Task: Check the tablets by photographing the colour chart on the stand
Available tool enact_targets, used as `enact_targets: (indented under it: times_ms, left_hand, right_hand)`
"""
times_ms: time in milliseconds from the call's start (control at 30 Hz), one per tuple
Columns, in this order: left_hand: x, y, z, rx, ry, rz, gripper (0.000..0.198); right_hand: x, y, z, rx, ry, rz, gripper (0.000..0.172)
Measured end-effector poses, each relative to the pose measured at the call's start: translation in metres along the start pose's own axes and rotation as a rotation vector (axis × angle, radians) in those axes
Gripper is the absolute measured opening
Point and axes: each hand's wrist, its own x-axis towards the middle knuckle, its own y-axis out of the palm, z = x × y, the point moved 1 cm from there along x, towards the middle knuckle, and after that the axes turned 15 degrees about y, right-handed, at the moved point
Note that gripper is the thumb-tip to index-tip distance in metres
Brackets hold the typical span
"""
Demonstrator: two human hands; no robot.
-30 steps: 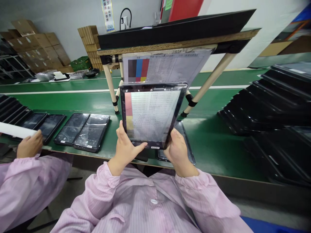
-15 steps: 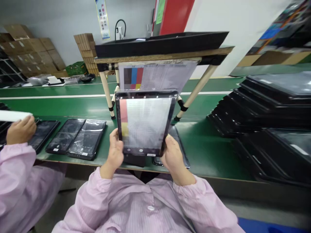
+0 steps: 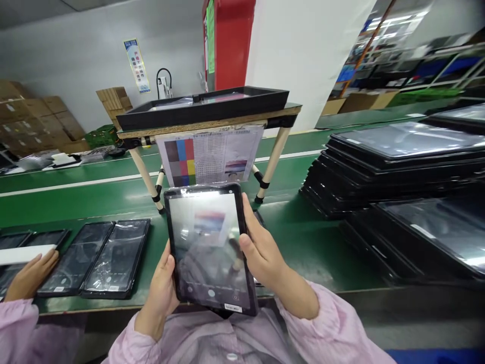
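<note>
Left hand (image 3: 163, 289) closed on the left edge of a black, glass-fronted tablet (image 3: 210, 247). Right hand (image 3: 261, 253) grips the right edge, thumb on the bezel. Tablet is held tilted above the near edge of the green surface (image 3: 303, 237). Probably rigid, light, slick and fragile; hold by the edges. Printed colour chart (image 3: 212, 161) hangs beyond.

The tablet (image 3: 210, 247) is black-framed and held portrait, its top tipped away from me. Its screen is lit with a blurred camera view (coloured bands near the top). My left grip (image 3: 162, 285) and right grip (image 3: 261, 253) clasp its sides.
</note>
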Motion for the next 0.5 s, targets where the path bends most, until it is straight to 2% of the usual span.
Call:
enact_targets:
  times_ms: [167, 233, 300, 367, 433, 500]
  left_hand:
    - [-0.003, -0.004, -0.012, 0.099, -0.045, -0.100, 0.067]
    - [0.004, -0.006, -0.015, 0.144, -0.085, -0.096, 0.067]
    - [0.018, -0.014, -0.014, 0.235, -0.116, -0.097, 0.064]
    - [0.034, -0.025, -0.007, 0.430, -0.115, -0.101, 0.059]
    - [0.050, -0.036, 0.001, 0.635, -0.083, -0.075, 0.053]
    - [0.056, -0.041, 0.006, 0.767, -0.017, -0.043, 0.051]
  right_hand:
    - [-0.001, 0.007, -0.039, 0.101, 0.204, 0.153, 0.071]
    - [-0.003, 0.002, -0.064, 0.137, 0.370, 0.102, 0.078]
    - [-0.010, -0.010, -0.093, 0.059, 0.597, -0.017, 0.082]
    - [-0.022, -0.025, -0.120, -0.099, 0.823, -0.067, 0.078]
    - [-0.037, -0.041, -0.141, -0.219, 1.006, -0.036, 0.075]
    - [-0.054, -0.052, -0.156, -0.246, 1.126, 0.012, 0.075]
